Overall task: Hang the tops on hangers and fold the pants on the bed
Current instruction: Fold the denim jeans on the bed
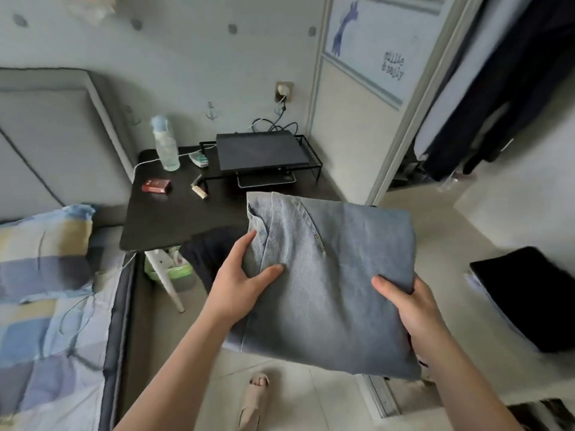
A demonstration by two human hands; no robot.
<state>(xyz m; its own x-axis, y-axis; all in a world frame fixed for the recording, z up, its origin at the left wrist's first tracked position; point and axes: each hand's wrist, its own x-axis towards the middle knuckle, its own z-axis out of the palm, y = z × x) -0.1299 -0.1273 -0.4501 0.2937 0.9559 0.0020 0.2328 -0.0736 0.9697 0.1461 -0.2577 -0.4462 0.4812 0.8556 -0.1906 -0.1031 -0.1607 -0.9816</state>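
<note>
Pale wallpaper and a padded grey headboard (46, 135) are seen at the back of a bedroom. Far left of the fingers, a bed (46, 353) is covered by a blue and yellow patchwork quilt, with a pillow (43, 253) at its head. Beyond the fingertips, a black side table (174, 219) is set against the wall, carrying a clear bottle (166, 144), a red box (156, 185) and a closed laptop (258, 150) on a wire rack.

A folded pair of light blue jeans (326, 259) is held in the air above the tiled floor, clear of the bed. Its left edge is gripped by the left hand (239, 275), thumb spread flat on top and forefinger laid along the edge; the other fingers are hidden. Its right lower edge is pinched by the right hand (417, 309), thumb on top, fingers tucked underneath out of sight.

Right of those fingers, a black folded garment (529, 293) is laid on a white surface, and dark clothes (497, 88) are hung in an open wardrobe above it.
</note>
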